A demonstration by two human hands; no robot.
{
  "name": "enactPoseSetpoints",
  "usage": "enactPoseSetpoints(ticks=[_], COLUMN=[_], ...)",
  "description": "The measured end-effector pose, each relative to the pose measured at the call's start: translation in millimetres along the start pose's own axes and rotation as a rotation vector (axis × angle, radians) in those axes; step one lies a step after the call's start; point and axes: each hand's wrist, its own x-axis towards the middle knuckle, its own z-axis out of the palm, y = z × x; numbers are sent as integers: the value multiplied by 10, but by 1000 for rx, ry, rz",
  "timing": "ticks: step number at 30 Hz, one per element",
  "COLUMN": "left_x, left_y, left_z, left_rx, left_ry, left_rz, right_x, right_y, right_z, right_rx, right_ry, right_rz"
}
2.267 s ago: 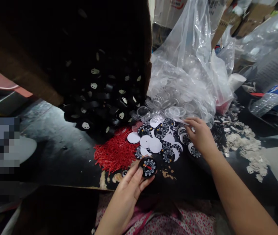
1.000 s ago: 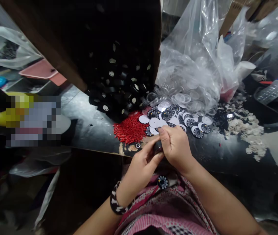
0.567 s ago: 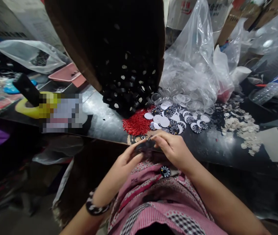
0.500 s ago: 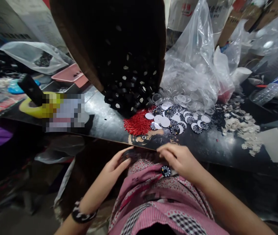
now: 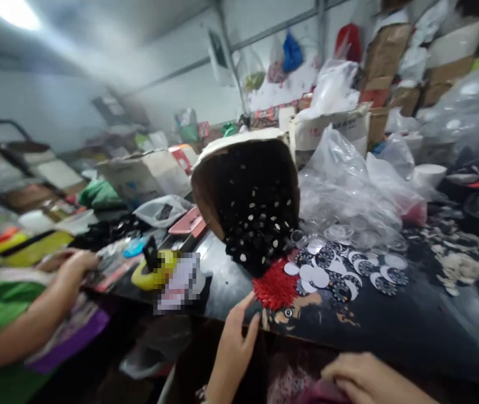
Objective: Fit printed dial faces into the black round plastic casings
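Note:
My left hand [image 5: 236, 339] is at the table edge with index finger and thumb apart, and nothing shows between them. The index fingertip reaches the near side of a heap of small red pieces [image 5: 276, 285]. Behind that heap, black parts with white spots [image 5: 260, 233] spill from a tipped container [image 5: 208, 191]. Beside them lie white discs and black dial-printed discs [image 5: 340, 289]. Low over my lap, by the pink cloth [image 5: 327, 391], my right hand [image 5: 363, 375] has its fingers curled; what they hold, if anything, is hidden.
Clear plastic rings [image 5: 344, 233] and a plastic bag [image 5: 349, 185] lie behind the discs. Pale small parts [image 5: 470, 261] are at right. Yellow tape [image 5: 149, 278] and a pink tray [image 5: 186, 221] are at left. Another person's arm [image 5: 41, 314] works at far left.
The view has tilted up and turned left, bringing in the wall and another person. My left hand has left the dark round piece it held and reached to the red heap. My right hand stays low.

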Motion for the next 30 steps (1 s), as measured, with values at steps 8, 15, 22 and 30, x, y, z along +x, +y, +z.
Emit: enactPoseSetpoints(ticks=[8, 15, 22, 30], left_x=[854, 867, 805, 606], left_y=[356, 212, 203, 72], left_z=[759, 789, 715, 618], left_rx=[205, 320, 384, 373], left_ry=[-182, -104, -78, -41], left_rz=[366, 278, 276, 271], right_x=[511, 1098, 1241, 1192], right_y=[707, 1024, 1151, 1052], right_z=[-385, -544, -878, -887], right_rx=[-540, -594, -551, -498], right_ry=[354, 242, 145, 341], right_rz=[231, 113, -99, -72])
